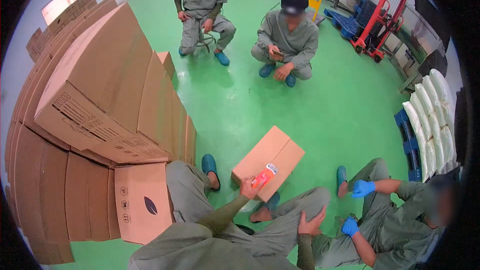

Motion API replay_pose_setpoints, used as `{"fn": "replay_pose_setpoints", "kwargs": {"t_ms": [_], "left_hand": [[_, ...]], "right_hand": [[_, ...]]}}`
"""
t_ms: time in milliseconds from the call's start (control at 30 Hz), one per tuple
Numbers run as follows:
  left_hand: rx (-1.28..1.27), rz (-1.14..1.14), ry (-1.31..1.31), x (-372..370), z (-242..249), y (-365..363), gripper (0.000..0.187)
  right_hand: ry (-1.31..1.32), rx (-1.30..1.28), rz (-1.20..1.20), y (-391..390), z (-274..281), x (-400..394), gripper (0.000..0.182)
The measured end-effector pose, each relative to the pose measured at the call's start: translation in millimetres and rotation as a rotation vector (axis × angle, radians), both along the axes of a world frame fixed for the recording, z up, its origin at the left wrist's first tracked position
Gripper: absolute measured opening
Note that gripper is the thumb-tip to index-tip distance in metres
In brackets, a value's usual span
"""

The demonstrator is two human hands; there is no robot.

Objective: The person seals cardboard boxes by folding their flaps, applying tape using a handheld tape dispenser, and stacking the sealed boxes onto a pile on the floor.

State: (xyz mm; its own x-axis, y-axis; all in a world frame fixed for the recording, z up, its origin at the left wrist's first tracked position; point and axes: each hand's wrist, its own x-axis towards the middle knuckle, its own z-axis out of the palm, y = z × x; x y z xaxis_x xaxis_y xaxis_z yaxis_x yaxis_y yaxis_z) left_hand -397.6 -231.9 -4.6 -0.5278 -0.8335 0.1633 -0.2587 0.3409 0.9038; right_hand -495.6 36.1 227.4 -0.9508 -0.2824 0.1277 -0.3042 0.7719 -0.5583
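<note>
A closed brown carton (pixel 268 157) stands on the green floor in front of my knees. On its top face, near the closest edge, is an orange-red packet (pixel 262 178) with a whitish end; its print is too small to read. My left hand (pixel 248 188) has its fingers closed on the near end of this packet. Farther right, my right hand (pixel 311 223) lies on my right knee with its fingers stretched out, holding nothing.
Tall stacked cartons (pixel 107 77) rise at left. A co-worker in blue gloves (pixel 363 188) sits close at right. Ahead, one person (pixel 202 0) sits on a stool and another (pixel 290 35) squats. White sacks (pixel 432 120) on a blue pallet and a red lifter (pixel 382 22) stand at right.
</note>
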Motion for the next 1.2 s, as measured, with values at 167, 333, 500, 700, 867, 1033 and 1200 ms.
{"fn": "replay_pose_setpoints", "kwargs": {"t_ms": [167,333,500,700,867,1033,1200], "left_hand": [[-0.006,0.000,-0.004,0.6,33.4,-6.8,0.054],[0.046,-0.030,-0.131,6.0,24.9,0.4,0.055],[0.024,-0.038,-0.038,4.7,27.7,-2.4,0.057],[0.008,-0.024,-0.040,4.9,20.6,-3.2,0.055],[-0.031,0.001,-0.060,5.9,26.0,1.3,0.057],[0.009,-0.057,-0.076,8.6,13.0,-6.7,0.049],[0.167,-0.150,-0.115,3.7,-31.6,-17.1,0.034]], "right_hand": [[0.062,-0.030,0.051,-2.5,-5.6,-6.8,0.097],[-0.003,-0.006,0.009,-2.9,0.5,-3.3,0.097],[0.046,-0.020,0.015,5.6,-13.2,-5.4,0.097],[0.073,-0.043,0.038,6.1,-16.9,-7.9,0.096],[0.073,-0.048,0.024,7.4,-18.1,-8.0,0.095],[0.070,-0.008,0.054,8.3,-19.6,-9.2,0.095],[0.140,-0.057,0.075,14.9,-36.4,-15.5,0.096]]}}
